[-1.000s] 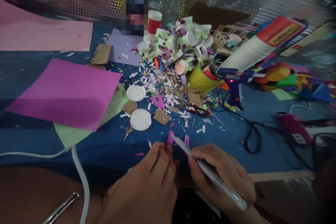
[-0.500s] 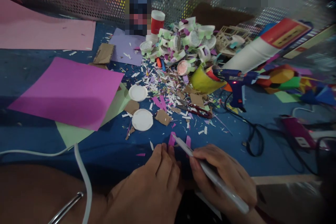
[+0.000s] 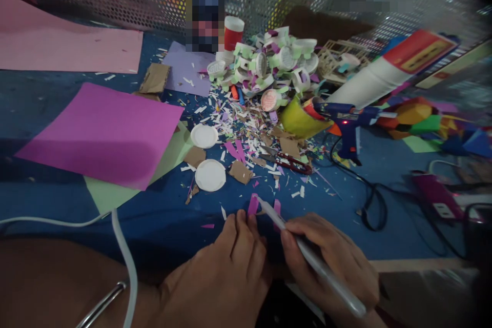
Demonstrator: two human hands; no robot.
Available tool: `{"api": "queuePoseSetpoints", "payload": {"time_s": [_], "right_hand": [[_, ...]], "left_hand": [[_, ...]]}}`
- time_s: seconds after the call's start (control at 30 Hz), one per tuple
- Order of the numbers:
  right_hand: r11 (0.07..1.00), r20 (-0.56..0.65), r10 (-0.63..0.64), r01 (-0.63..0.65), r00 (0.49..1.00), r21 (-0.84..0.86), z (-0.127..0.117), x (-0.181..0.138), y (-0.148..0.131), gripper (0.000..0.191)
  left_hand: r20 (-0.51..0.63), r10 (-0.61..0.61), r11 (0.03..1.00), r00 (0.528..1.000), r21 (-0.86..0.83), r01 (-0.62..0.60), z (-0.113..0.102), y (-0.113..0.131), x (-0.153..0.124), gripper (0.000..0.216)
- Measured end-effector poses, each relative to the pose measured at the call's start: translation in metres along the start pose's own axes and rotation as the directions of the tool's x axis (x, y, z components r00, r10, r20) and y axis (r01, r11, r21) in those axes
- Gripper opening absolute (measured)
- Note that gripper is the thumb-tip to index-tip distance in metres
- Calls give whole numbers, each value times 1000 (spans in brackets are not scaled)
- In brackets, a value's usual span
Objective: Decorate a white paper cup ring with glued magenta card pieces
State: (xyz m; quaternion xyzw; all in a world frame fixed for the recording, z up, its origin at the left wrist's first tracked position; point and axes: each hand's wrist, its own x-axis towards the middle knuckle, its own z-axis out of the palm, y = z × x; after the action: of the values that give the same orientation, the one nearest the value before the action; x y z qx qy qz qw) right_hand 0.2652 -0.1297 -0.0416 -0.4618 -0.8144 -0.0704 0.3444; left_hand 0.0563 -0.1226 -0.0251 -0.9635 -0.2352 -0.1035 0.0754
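My left hand [image 3: 226, 271] rests at the table's near edge, fingers together, holding down a small purple paper strip [image 3: 253, 204] whose upper end shows past the fingertips. In my right hand [image 3: 330, 261] is a white pen [image 3: 320, 265], its tip touching or just over the top of that strip. A second purple strip [image 3: 277, 207] lies just right of the first, partly behind the pen. Two white round lids [image 3: 210, 175] lie beyond my hands, among cardboard bits and paper scraps. Scissors [image 3: 288, 160] with dark red handles rest on the scraps.
A purple sheet [image 3: 103, 133] overlaps a green one at left. A blue glue gun [image 3: 348, 123] with a lit red light leans on a yellow roll [image 3: 302, 118]; its cord loops at right. White-and-green paper pieces [image 3: 265, 61] are heaped behind. A white cable [image 3: 125, 261] crosses my left arm.
The view has shifted very slightly. Both hands keep nearly the same pose, and the pen tip stays at the top of the purple strip.
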Motion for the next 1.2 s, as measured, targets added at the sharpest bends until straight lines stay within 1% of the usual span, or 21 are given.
{"api": "queuePoseSetpoints", "payload": {"time_s": [0.2,0.33,0.5,0.63,0.8,0.9,0.97,1.03,1.13,1.2], "right_hand": [[998,-16,36,-37,999,-43,1,-3,-2,16],[999,-27,28,-29,999,-44,-3,-6,-3,15],[998,-5,62,-62,998,-17,-7,-8,-4,12],[999,-39,43,-43,998,-8,-4,-7,-3,10],[999,-22,-16,15,1000,-43,0,-3,-2,10],[999,-10,12,-12,1000,-39,-2,-4,-3,10],[999,-6,45,-45,999,-25,-4,-6,-4,10],[999,-12,50,-50,999,-2,-4,-8,-4,9],[1000,-23,29,-29,999,8,-3,-7,-4,9],[1000,-10,8,-8,1000,2,-1,-5,-3,9]], "left_hand": [[4,-19,1000,1000,10,19,-1,0,1,38],[4,-28,1000,1000,12,28,-1,2,1,40],[21,-33,999,999,20,32,0,2,-1,41],[59,-28,1000,998,14,27,0,2,0,42],[2,-21,1000,1000,-2,21,0,2,2,39],[20,-29,999,999,-19,30,3,3,0,40],[63,-52,998,997,-26,54,4,5,-3,43],[87,-61,998,994,-21,63,5,7,-5,44],[67,-44,999,997,-1,44,4,7,-5,43],[44,-41,999,998,6,41,4,6,-3,42]]}}
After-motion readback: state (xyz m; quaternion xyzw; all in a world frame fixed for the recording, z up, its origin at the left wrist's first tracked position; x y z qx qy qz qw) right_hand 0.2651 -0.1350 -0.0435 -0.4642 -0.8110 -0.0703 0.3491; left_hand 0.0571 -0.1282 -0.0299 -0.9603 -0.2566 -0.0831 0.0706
